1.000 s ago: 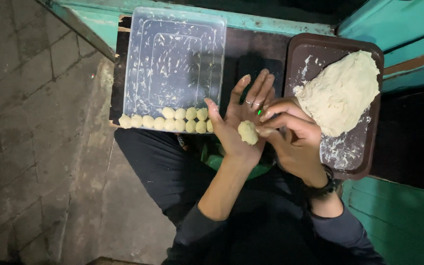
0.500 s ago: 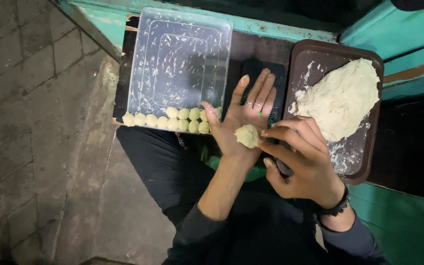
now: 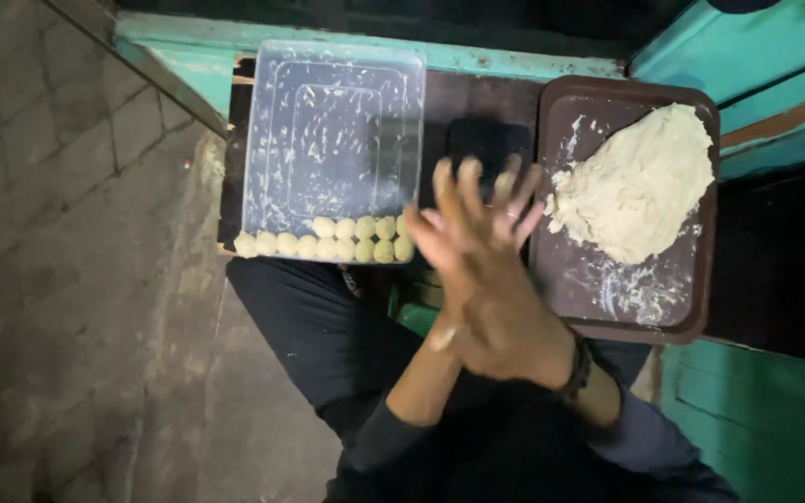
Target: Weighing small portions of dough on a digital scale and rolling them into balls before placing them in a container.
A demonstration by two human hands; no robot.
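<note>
Item: small pale dough piece, hidden between the palms; only a sliver of something pale shows at the heel of the hands, too blurred to confirm. Right hand point(image 3: 500, 317) lies flat over left hand point(image 3: 454, 237), palms pressed together, fingers spread and motion-blurred. Whether dough sits between them, I cannot tell for certain.

Risk, as judgement: soft, tacky dough may smear onto the palms or slip out at the wrist end and drop onto the dark trousers point(image 3: 328, 335) below; uneven pressure would give a lopsided ball.

At 11 o'clock from the hands: clear rectangular plastic container point(image 3: 333, 140), its floor streaked with white dough residue. Along its near edge, two rows of small round pale-yellow dough balls point(image 3: 328, 244), smooth, matte, touching one another.

At 2 o'clock: dark brown rectangular plastic tray point(image 3: 626, 317), rounded corners, smeared with flour and scraps; on it a large cream-white dough mass point(image 3: 640, 182), lumpy, rough-surfaced.

At 12 o'clock: flat black rectangular object point(image 3: 486, 149), kind unclear.

Beneath all: dark tabletop point(image 3: 449, 98), edged by teal-painted wooden boards point(image 3: 747, 56). At 9 o'clock: grey paved floor point(image 3: 58, 233).
</note>
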